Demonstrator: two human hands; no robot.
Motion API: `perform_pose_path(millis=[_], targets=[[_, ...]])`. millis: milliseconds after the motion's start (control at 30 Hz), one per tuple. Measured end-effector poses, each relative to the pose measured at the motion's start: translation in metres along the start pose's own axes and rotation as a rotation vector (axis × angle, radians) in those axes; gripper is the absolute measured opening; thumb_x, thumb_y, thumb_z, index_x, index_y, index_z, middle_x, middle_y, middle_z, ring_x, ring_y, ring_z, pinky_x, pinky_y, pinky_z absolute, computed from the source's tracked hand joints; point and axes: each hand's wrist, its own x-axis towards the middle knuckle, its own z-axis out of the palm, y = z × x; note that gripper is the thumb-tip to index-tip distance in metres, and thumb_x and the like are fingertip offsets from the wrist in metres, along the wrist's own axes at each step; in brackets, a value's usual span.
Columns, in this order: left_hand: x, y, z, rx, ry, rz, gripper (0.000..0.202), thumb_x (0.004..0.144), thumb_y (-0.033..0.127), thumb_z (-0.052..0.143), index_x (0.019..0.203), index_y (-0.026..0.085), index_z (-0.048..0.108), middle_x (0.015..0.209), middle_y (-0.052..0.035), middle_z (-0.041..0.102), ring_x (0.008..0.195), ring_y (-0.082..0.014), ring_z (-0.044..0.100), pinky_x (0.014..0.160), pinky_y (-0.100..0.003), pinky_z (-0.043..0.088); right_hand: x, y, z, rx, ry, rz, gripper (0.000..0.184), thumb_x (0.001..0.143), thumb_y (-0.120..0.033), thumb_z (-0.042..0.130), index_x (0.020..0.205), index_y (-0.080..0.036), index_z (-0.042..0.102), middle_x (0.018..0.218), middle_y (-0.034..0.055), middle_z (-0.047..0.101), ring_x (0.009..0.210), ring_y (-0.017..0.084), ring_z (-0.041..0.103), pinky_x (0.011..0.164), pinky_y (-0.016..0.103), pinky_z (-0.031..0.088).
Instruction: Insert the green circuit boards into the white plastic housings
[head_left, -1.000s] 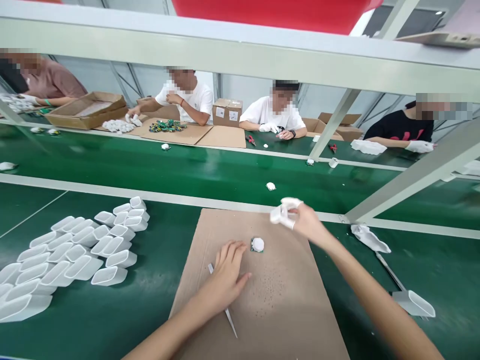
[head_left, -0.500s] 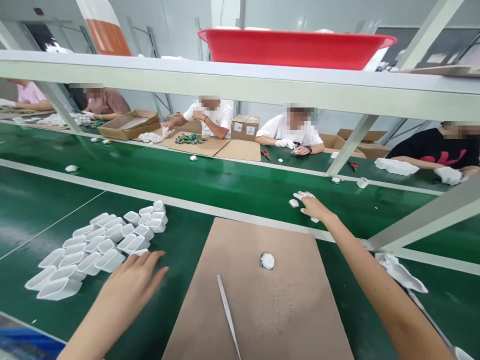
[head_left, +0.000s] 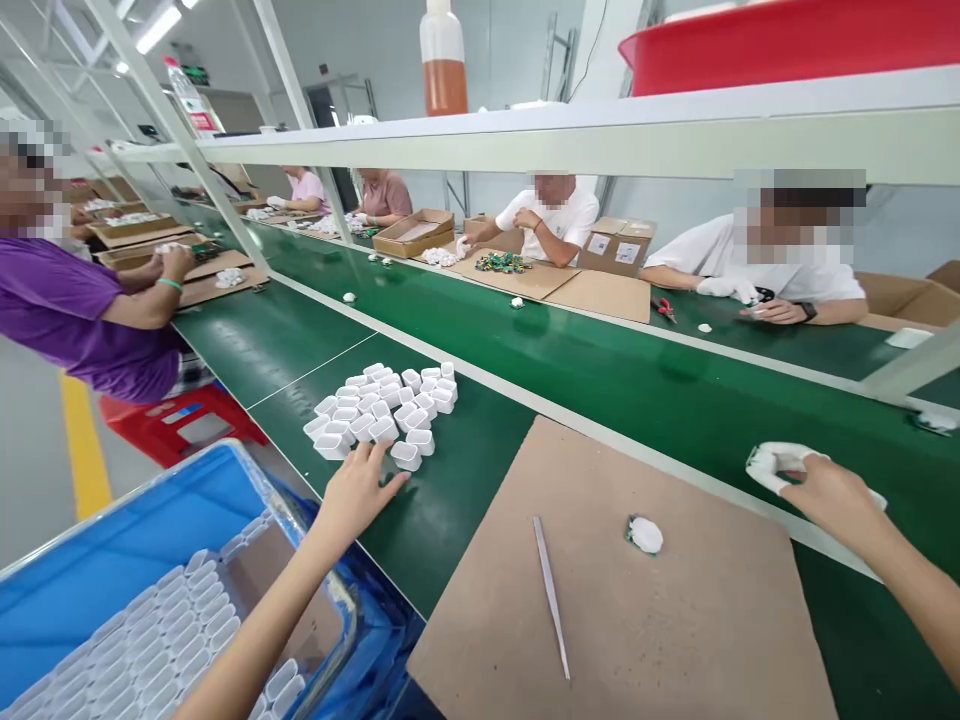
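Observation:
My left hand (head_left: 358,492) reaches across the green table with its fingers stretched out. The fingertips are right beside the nearest piece of a cluster of white plastic shells (head_left: 386,408). My right hand (head_left: 834,496) is out over the edge of the green conveyor belt (head_left: 600,370), its fingers closed round a white plastic part (head_left: 774,463). Between my hands lies a brown cardboard sheet (head_left: 660,630). On it rest a thin pair of tweezers (head_left: 551,595) and a small white round part on a green board (head_left: 645,535).
A blue crate (head_left: 112,545) with rows of white shells stands at the lower left by the table edge. A person in purple (head_left: 82,310) sits at the left. Other people work across the belt, with cardboard boxes (head_left: 615,245). A metal shelf frame (head_left: 525,135) crosses overhead.
The view has swung left. My left hand left the tweezers on the cardboard and moved to the shell cluster. My right hand carried the white part out to the belt edge.

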Motion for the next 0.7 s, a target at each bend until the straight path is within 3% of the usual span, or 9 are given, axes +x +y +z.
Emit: perform_pose_path(millis=[67,133,200,300,433,567,700], targets=[[0.003,0.006,0.009,-0.025,0.036,-0.008,0.044,0.086,0.045,0.048,0.118,0.016,0.052,0.111,-0.0147,0.061,0.102,-0.0336,0.062,0.079,-0.041,0.052,-0.01,-0.025,-0.001,-0.06,-0.082,-0.007,0.029,0.073,-0.045,0.075,0.058,-0.027,0.057,0.05,0.0028,0.056,0.031,0.011,0.049,0.027,0.021,0.025],[0.006,0.012,0.018,-0.054,0.066,-0.018,0.042,0.086,0.046,0.048,0.112,0.014,0.054,0.11,-0.0172,0.06,0.103,-0.036,0.061,0.078,-0.043,0.053,-0.029,-0.057,0.001,-0.128,-0.188,-0.025,0.027,0.074,-0.052,0.069,0.065,-0.029,0.061,0.06,0.0056,0.065,0.044,0.019,0.064,0.029,0.022,0.037],[0.009,0.017,0.022,-0.101,0.104,-0.016,0.036,0.086,0.043,0.047,0.104,0.013,0.055,0.106,-0.0187,0.061,0.101,-0.037,0.061,0.076,-0.045,0.053,-0.057,-0.092,0.004,-0.21,-0.263,0.03,0.023,0.079,-0.051,0.061,0.077,-0.028,0.062,0.076,0.007,0.071,0.064,0.026,0.072,0.047,0.03,0.057],[0.003,0.027,0.019,-0.209,0.146,0.076,0.028,0.085,0.035,0.049,0.104,0.014,0.053,0.103,-0.0158,0.064,0.099,-0.0326,0.063,0.08,-0.043,0.053,-0.106,-0.137,0.01,-0.201,-0.272,0.06,0.03,0.082,-0.045,0.055,0.104,-0.025,0.06,0.091,0.0088,0.071,0.078,0.029,0.073,0.063,0.041,0.063],[-0.02,0.059,0.005,-0.403,0.137,0.368,0.036,0.082,0.023,0.051,0.117,0.019,0.045,0.119,-0.0109,0.06,0.113,-0.0222,0.06,0.094,-0.035,0.051,-0.14,-0.175,0.024,0.065,-0.258,0.084,0.031,0.085,-0.037,0.06,0.114,-0.026,0.06,0.099,0.008,0.069,0.087,0.023,0.071,0.072,0.034,0.062],[-0.03,0.117,-0.003,-0.76,0.067,0.799,0.047,0.075,0.011,0.054,0.12,0.019,0.046,0.122,-0.0126,0.06,0.117,-0.0239,0.058,0.094,-0.039,0.051,-0.126,-0.196,0.046,0.491,-0.211,0.141,0.029,0.087,-0.028,0.061,0.116,-0.026,0.057,0.115,0.0096,0.064,0.107,0.021,0.065,0.087,0.033,0.057],[-0.02,0.178,0.004,-0.905,-0.09,1.087,0.052,0.075,0.009,0.058,0.124,0.021,0.047,0.121,-0.0131,0.06,0.115,-0.0248,0.058,0.095,-0.04,0.051,-0.109,-0.201,0.056,0.586,-0.056,0.166,0.032,0.085,-0.024,0.066,0.115,-0.027,0.057,0.115,0.0081,0.063,0.113,0.02,0.061,0.093,0.036,0.054]])
